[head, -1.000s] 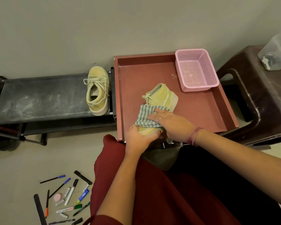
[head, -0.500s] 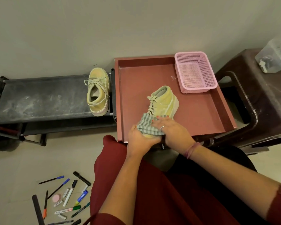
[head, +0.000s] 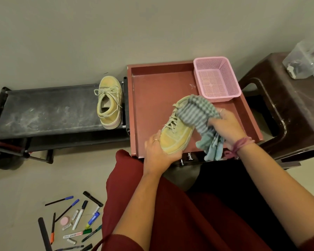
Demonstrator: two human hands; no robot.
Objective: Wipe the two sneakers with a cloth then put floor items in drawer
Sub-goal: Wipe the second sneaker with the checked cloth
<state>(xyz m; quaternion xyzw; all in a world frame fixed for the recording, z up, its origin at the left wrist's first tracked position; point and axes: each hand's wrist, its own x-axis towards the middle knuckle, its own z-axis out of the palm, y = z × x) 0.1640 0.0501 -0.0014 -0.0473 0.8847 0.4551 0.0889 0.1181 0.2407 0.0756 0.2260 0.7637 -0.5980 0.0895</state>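
Sneaker wiped above open drawer.
Left hand cups toe; right hand clutches cloth; loose toe grip could drop the shoe.

The striped cloth covers the heel of the held sneaker, while a clear container is cut by the right edge, its contents blurred, and pens run off the bottom.

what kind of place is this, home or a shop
Probably a home, near an entryway or storage corner: a low black shoe rack holding a sneaker against a plain wall, a pulled-out drawer, a plastic stool.
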